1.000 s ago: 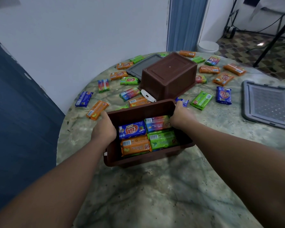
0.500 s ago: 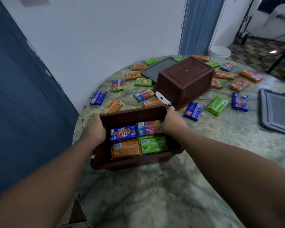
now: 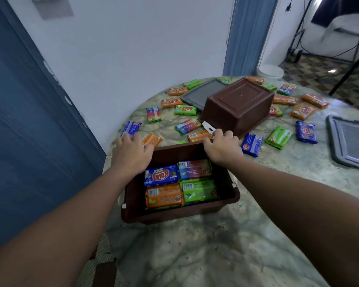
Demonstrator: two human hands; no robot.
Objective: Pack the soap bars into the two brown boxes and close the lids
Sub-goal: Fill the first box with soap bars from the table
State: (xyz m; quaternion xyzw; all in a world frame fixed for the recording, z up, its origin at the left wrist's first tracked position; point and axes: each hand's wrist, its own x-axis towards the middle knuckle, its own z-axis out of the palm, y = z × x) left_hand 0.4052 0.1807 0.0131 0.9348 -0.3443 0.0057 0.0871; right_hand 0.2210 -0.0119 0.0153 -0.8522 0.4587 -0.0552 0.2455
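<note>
Right up close, the open box (image 3: 180,212) sits near the counter (image 3: 195,255) edge, four soap bars (image 3: 180,183) showing. Both hands, left (image 3: 131,154) and right (image 3: 222,149), curl fingers over its far corners. One careless tug could tip it off. Wrappers read "KUAT". Beyond, loose bars (image 3: 252,144) surround the upturned box (image 3: 236,106) and grey lids (image 3: 350,141).

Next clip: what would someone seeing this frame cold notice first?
Front and centre, both hands, left hand and right hand, rest at the far corners of an open brown box holding wrapped soap bars. Behind it, a second brown box sits upside down on the marbled table, ringed by loose bars.
</note>
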